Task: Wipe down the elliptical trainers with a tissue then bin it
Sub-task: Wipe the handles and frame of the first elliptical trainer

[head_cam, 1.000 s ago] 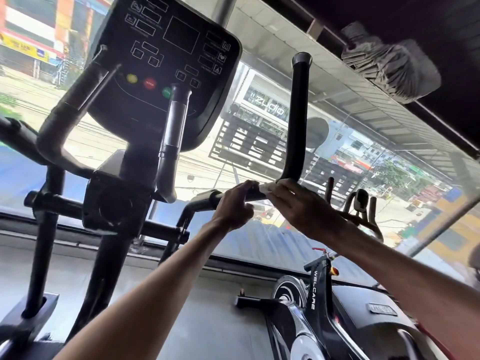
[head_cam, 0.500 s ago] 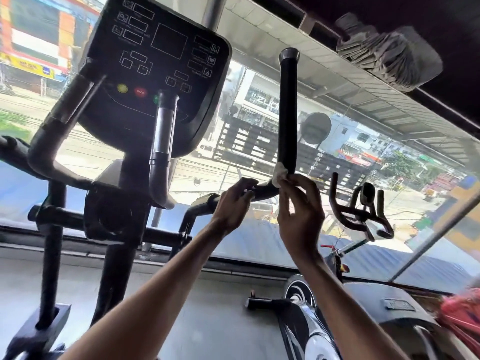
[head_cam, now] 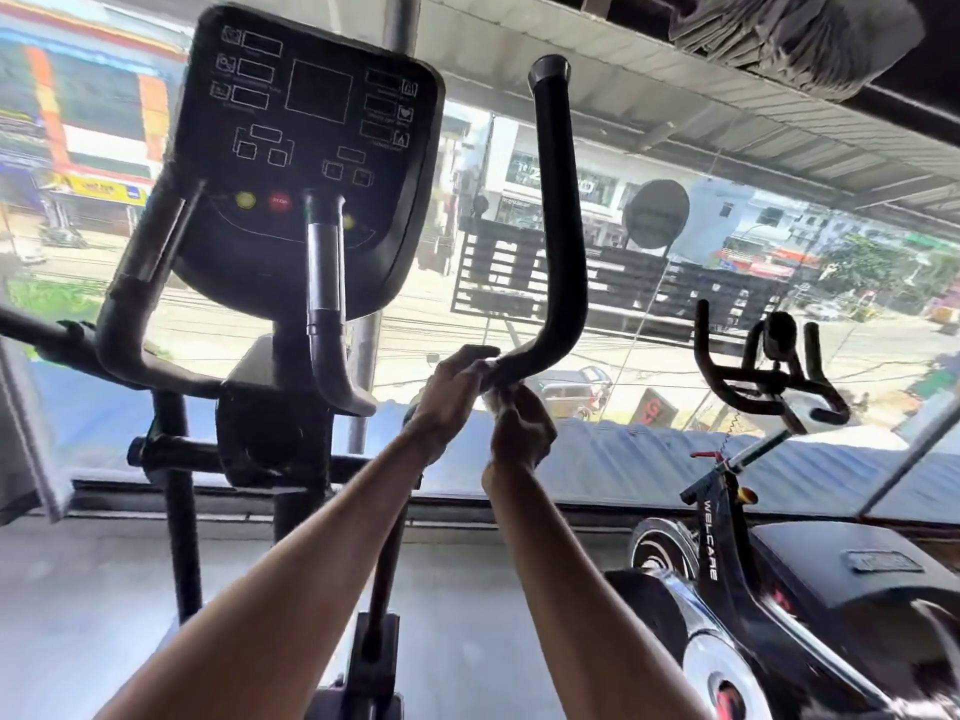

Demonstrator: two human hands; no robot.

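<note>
**Both hands at the bend of the tall handlebar, tissue pinched beneath it**

Well to the left of the tall handlebar [head_cam: 558,226], the curved side handle [head_cam: 130,314] and the console [head_cam: 311,148] stand clear of your hands. The short inner handle [head_cam: 324,283] hangs under the console, also to the left. Whether any of these has been wiped cannot be read from here.

Your left hand [head_cam: 452,392] sits at the foot of the tall handlebar, where it bends towards level. Its grip is curled over the bar from above. That is probably to steady a swinging arm, so it does not drift away under the rubbing.

The tissue [head_cam: 492,402] shows only as a small white scrap just under that bend, between your two hands. It seems to touch the underside of the bar, though blur makes this uncertain.

Your right hand [head_cam: 522,433] is just below the bend, its grip curled and pinching the tissue. Working from underneath likely lets the tissue reach the side a palm would wrap.

The upright length above the bend is bare, so you are probably early on this handle.

Well to the right of the tall handlebar stands a spin bike [head_cam: 753,589], untouched. No bin is in view, so you will have to find one elsewhere.
</note>
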